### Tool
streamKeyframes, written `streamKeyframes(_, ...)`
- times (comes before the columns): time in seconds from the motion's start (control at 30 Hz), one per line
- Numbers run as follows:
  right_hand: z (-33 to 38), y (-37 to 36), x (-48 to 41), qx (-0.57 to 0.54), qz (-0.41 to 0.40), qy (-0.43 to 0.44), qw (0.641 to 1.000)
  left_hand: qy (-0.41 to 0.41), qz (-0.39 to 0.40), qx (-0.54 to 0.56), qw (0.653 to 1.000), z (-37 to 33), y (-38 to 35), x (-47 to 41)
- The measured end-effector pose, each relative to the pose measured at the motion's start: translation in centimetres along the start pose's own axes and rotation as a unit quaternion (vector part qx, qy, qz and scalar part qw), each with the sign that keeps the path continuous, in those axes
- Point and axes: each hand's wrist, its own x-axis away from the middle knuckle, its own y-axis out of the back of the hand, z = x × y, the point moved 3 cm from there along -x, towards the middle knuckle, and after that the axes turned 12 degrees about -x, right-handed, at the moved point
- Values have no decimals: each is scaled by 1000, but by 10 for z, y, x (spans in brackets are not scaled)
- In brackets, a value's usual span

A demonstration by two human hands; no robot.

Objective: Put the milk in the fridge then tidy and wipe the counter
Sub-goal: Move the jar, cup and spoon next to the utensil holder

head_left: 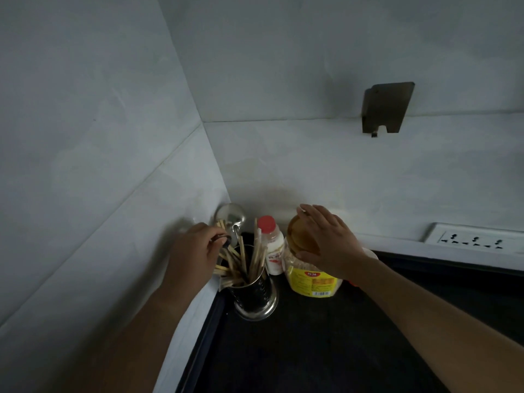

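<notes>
In the counter's back corner stands a perforated steel utensil holder [256,293] full of wooden chopsticks [241,262] and a steel ladle [230,215]. My left hand [195,251] pinches a dark utensil handle [222,239] at the holder's top. To its right stands a small white bottle with a red cap [272,245]. Beside that is a large yellow-labelled jar with an amber lid [307,276]. My right hand [326,239] lies over the jar's lid, thumb on the near side and fingers on the far side.
The black counter [312,350] runs forward and to the right, bounded by white tiled walls on the left and at the back. A white socket strip [476,239] sits on the back wall at right. A dark metal bracket [385,107] hangs higher up.
</notes>
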Motion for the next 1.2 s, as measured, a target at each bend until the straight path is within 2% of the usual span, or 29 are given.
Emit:
streamKeyframes(0.27,1,0,1,9,-3,-2,1000,10,111,13,994,1,-44,10)
streamKeyframes(0.43,1,0,0,1,-8,-6,1000,9,150,2,989,3,-55,11)
streamKeyframes(0.67,-2,12,16,-86,-21,-41,995,22,160,31,986,-3,-50,14)
streamKeyframes(0.9,-8,19,53,-116,-25,-63,991,13,119,7,993,-13,-42,4)
streamKeyframes(1.03,1,19,68,-126,-40,-104,986,4,114,25,993,-24,-35,11)
streamKeyframes(1.2,29,10,119,-162,-59,-199,965,-16,75,92,993,-56,-23,44)
